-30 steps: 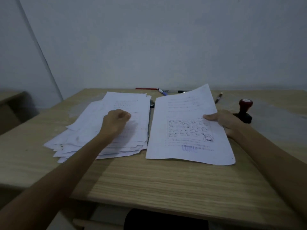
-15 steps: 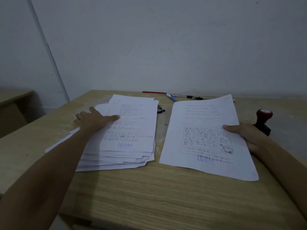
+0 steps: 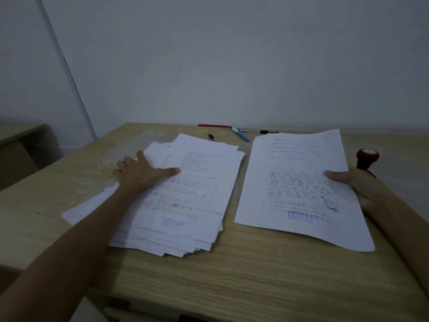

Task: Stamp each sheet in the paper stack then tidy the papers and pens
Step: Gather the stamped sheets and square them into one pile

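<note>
— Where are the papers?

— A loose, fanned stack of sheets (image 3: pixel 185 198) lies on the left half of the worktop (image 3: pixel 232 270); its top sheet carries a blue stamp mark near its front edge. A single sheet (image 3: pixel 299 182) sits just to the right of it, also stamped near the front edge.

— And the hands?

— The left hand (image 3: pixel 141 173) rests flat on the stack's far left part, fingers straight and spread, thumb pointing right across the top sheet. The right hand (image 3: pixel 357 184) pinches the single sheet's right edge, thumb on top, the other fingers under the paper.

— The stamp?

— The stamp (image 3: pixel 366 159), with a red top and dark handle, stands upright near the right edge of the worktop, just behind the right hand.

— Pens?

— Along the back edge: a red pen (image 3: pixel 213 125), a blue pen (image 3: pixel 240 134) and a black pen (image 3: pixel 269 132) in a rough line, and another dark pen (image 3: pixel 211 136) just behind the stack.
</note>
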